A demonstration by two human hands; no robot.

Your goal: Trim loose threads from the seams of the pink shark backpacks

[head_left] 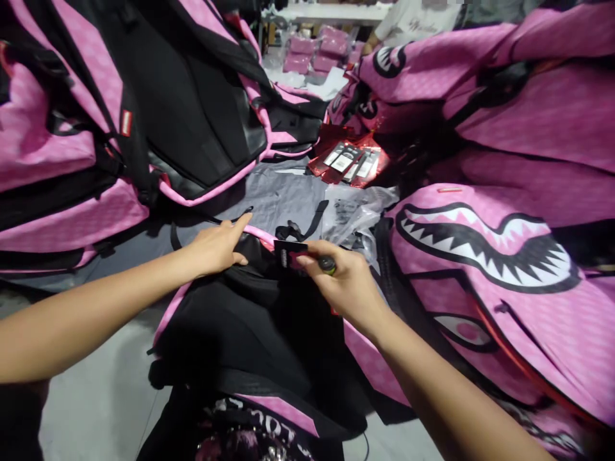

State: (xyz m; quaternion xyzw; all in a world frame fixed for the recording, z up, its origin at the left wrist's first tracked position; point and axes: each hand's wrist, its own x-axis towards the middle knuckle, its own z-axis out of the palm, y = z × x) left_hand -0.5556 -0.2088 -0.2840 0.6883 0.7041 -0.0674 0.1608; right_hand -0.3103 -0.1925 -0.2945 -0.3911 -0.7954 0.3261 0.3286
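A black backpack with pink trim (269,326) lies tilted before me, its near end against my lap. My left hand (216,248) grips its upper edge, thumb on the near side and index finger stretched past the pink piping. Between the thumb and fingers of my right hand (343,272) is a black hang tag (291,255) with small white print, held against the top of the backpack. The same hand also has a short dark cylindrical tool with a yellow-green band (327,264) in it; most of that tool is hidden by the palm.
A pink shark-mouth backpack (509,301) stands close on the right, others above it. More black-and-pink backpacks (192,109) are at the left. Behind lie red packets with labels (348,160), clear plastic bags (355,208) and wrapped pink items (319,51). Another person (408,25) is beyond.
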